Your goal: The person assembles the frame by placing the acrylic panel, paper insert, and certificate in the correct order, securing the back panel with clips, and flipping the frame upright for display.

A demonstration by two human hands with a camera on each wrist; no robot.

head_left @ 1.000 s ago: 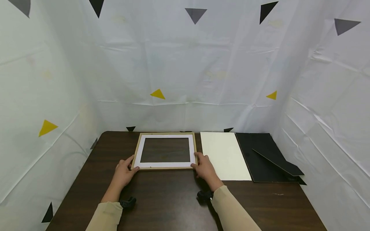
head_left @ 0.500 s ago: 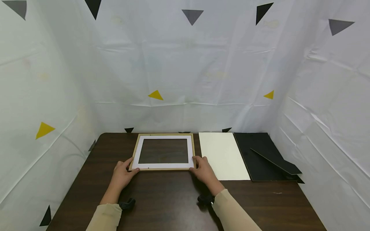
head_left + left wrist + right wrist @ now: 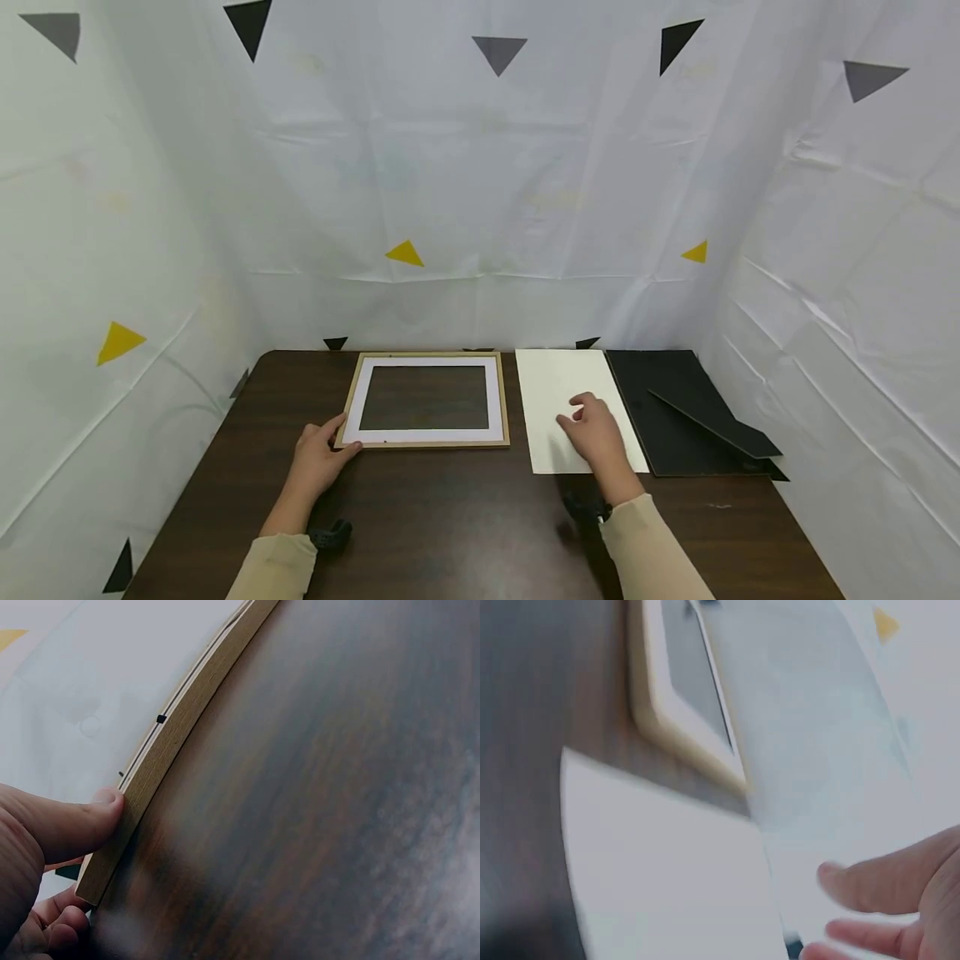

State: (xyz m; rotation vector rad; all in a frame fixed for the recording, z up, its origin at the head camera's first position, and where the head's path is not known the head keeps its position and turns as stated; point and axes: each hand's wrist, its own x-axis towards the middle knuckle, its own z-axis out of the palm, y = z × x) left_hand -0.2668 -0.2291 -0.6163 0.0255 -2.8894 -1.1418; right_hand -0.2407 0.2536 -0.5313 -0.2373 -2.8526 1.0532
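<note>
A picture frame (image 3: 427, 445) with a light wooden edge and a white mat (image 3: 431, 436) lies flat on the dark table. My left hand (image 3: 315, 457) grips its near left corner; in the left wrist view the thumb (image 3: 82, 825) lies along the wooden edge, the other fingers partly hidden. My right hand (image 3: 597, 433) is over the cream-white sheet (image 3: 551, 379) right of the frame, fingers loosely bent and holding nothing. The right wrist view, blurred, has the right hand (image 3: 900, 892) apart from the sheet's surface.
Beside the sheet lies a black backing board (image 3: 645, 375) with a raised black stand flap (image 3: 723, 427) at its right. The brown wood table (image 3: 450, 517) meets white sheeting (image 3: 480, 167) at the back and both sides.
My right hand has let go of the frame's near right corner and moved right, over the white sheet. The left hand keeps its grip on the frame, which stays in place.
</note>
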